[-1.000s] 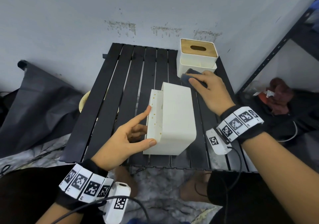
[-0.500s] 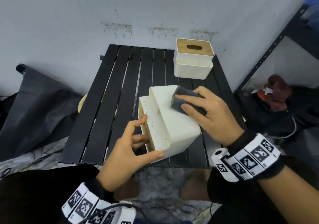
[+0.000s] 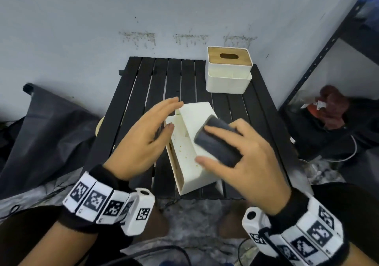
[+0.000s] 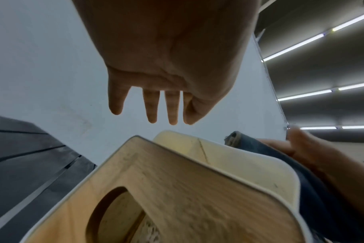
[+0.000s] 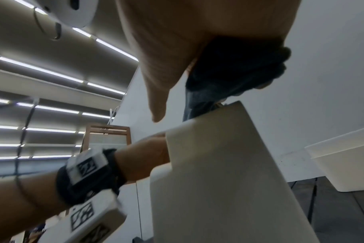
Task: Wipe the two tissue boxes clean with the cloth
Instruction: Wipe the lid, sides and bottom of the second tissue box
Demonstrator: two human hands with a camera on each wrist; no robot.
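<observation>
— What is your right grip doing?

— My right hand (image 3: 249, 159) is wrapped round the folded dark cloth (image 3: 217, 142): fingers lie over its top, the thumb tucks under its near end, and the cloth presses against the upper face of the near tissue box (image 3: 196, 142).

— And the left?

— My left hand (image 3: 143, 140) is wide and holds nothing. The fingers are straight and a little spread, palm turned toward the box. The thumb tip lies at the speckled side face, but I cannot tell whether it touches; from the left wrist view the fingers (image 4: 152, 106) hang in the air above the box.

— How does that box lie?

— It is tipped on its side on the black slatted surface (image 3: 131, 110), its long axis running from the near edge away toward the wall, swung a little to the left at the far end. Its wooden lid (image 4: 177, 189) with the oval opening faces my left wrist. The side face is dotted with small yellowish specks.

— Where is the other one?

— The second tissue box (image 3: 228, 71) stands upright at the far right corner of the surface, near the wall, wooden lid up, well apart from both hands.
</observation>
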